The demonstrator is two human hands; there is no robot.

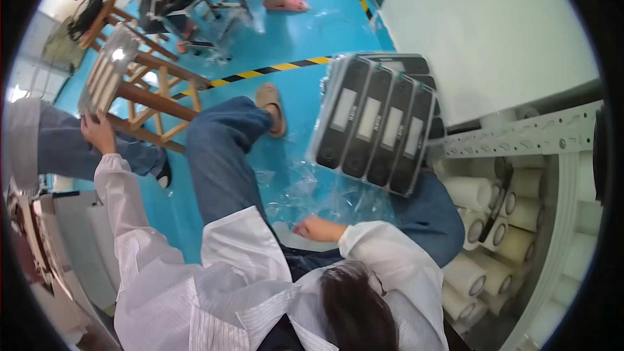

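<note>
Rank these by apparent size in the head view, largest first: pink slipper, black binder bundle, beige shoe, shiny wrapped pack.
1. Black binder bundle
2. Shiny wrapped pack
3. Beige shoe
4. Pink slipper; farther away, so its real size is unsure.

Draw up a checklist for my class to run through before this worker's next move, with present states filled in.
1. Left hand at the left pack: fingers at its near edge; ok.
2. Left grip firm: cannot tell.
3. Right hand free: nothing visible in it; ok.
4. Binders lined up: front four spines side by side; ok.
5. Binders firmly supported: underside hidden; cannot tell.
6. Floor free of film: loose clear pieces lie there; not ok.
</note>
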